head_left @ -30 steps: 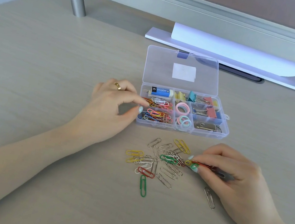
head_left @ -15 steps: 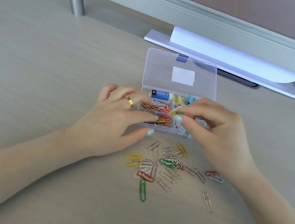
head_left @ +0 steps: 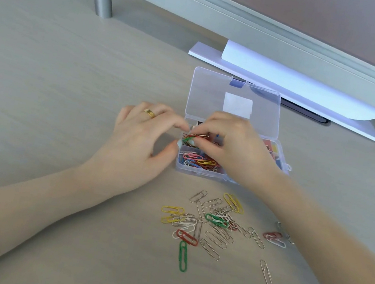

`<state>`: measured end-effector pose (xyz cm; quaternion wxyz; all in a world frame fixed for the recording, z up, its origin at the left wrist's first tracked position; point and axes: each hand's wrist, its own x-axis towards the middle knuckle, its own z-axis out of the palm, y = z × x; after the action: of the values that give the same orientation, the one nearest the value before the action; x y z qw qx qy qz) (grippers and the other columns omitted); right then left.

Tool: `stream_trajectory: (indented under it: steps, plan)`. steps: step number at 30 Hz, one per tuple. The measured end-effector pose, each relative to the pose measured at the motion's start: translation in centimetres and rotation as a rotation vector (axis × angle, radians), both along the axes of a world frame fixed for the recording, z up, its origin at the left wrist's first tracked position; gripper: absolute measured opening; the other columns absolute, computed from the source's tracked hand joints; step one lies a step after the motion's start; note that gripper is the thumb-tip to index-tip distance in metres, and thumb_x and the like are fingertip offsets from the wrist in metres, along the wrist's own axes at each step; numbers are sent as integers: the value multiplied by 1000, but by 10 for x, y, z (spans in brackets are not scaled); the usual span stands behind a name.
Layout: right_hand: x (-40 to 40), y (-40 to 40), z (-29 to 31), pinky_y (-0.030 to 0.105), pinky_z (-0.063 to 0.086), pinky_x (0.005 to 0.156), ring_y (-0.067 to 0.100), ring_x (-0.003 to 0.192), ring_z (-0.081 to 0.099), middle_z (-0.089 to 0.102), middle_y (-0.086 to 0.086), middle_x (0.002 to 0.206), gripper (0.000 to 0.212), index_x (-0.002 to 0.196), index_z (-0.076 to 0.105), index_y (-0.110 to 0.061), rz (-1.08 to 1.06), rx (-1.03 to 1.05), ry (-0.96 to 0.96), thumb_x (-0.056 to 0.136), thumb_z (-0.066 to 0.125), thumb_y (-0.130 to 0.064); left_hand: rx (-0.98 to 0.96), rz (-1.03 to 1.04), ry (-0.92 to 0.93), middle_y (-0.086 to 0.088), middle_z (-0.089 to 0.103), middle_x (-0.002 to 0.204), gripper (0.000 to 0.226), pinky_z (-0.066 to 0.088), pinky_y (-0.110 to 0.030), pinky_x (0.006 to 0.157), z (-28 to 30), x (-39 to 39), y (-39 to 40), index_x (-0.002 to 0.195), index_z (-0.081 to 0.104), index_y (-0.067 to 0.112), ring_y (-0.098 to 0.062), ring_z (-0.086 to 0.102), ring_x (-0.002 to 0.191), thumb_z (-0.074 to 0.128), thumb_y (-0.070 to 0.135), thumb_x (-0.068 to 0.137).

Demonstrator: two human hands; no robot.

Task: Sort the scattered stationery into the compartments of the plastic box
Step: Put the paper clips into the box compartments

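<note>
Right hand (head_left: 233, 144) now over box (head_left: 201, 171) (left compartments), pinching clips (head_left: 195, 138)

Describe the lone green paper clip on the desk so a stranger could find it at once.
Start at the open plastic box, then drop to the scattered paper clips nearer you. At their near left edge lies the green paper clip, pointing toward you. It is bigger than its neighbours.

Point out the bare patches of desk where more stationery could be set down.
Bare: the wood-grain desk left of the left hand, and the strip right of the clear plastic compartment box. Crowded: the scattered coloured and silver paper clips in front of the box, between the forearms.
</note>
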<state>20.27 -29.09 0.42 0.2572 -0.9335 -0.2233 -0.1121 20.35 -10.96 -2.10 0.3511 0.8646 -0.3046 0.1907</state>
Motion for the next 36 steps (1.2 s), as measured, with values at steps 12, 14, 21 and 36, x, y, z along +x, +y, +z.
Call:
stream_trajectory:
  steps: [12, 14, 21, 36]
  plan:
    - [-13, -15, 10, 18, 44, 63, 5, 71, 55, 61, -6, 78, 11, 83, 72, -17, -144, 163, 139, 82, 64, -10, 165, -28, -22, 7, 58, 107, 34, 21, -28, 83, -5, 1, 1, 108, 62, 28, -12, 39, 103, 40, 35, 83]
    - [-16, -17, 12, 22, 45, 65, 5, 72, 54, 63, -4, 80, 12, 81, 72, -21, -171, 219, 164, 82, 64, -12, 134, -1, -5, 8, 55, 99, 32, 19, -25, 77, -3, 2, 3, 104, 60, 29, -10, 39, 96, 40, 33, 80]
    - [-31, -14, 12, 9, 38, 63, 1, 70, 53, 62, -7, 78, 13, 84, 73, -21, -131, 324, 213, 83, 65, -11, 210, 19, 95, -3, 57, 90, 40, 37, -33, 71, -9, -5, 20, 95, 68, 15, -23, 48, 78, 39, 36, 78]
    - [-118, -40, -9, 10, 37, 85, 5, 101, 53, 60, -16, 101, 19, 99, 68, -26, -160, 178, 167, 88, 54, -29, 181, -141, 152, 1, 59, 73, 30, 37, -14, 60, -3, -50, 21, 78, 69, 11, -10, 47, 67, 45, 28, 81]
